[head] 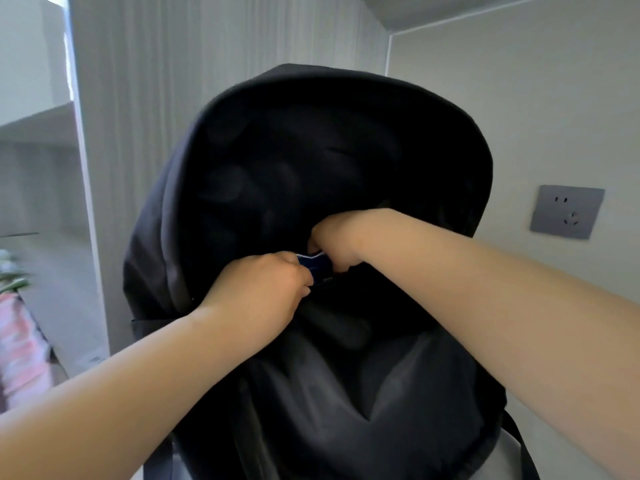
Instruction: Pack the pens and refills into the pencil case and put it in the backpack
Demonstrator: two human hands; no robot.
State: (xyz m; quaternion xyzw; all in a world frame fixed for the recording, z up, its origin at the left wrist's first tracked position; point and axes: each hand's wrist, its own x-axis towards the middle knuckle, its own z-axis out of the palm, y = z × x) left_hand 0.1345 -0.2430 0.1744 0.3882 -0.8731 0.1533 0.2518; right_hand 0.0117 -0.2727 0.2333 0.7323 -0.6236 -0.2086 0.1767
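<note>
A large black backpack [311,161] stands upright in front of me and fills the middle of the view, its top flap thrown back and its dark inside showing. Between my two hands, at the bag's opening, a small dark blue piece with a white edge shows; it looks like an end of the pencil case [316,264], the rest hidden. My left hand [263,289] is closed on its left side together with the bag's edge. My right hand [337,242] is curled over its right end, fingers tucked into the bag. No pens or refills are visible.
A pale ribbed wall panel [138,98] rises behind the bag. A grey wall socket [566,212] sits on the right wall. At the far left lie a pink patterned cloth [19,348] and a bit of green foliage [12,278].
</note>
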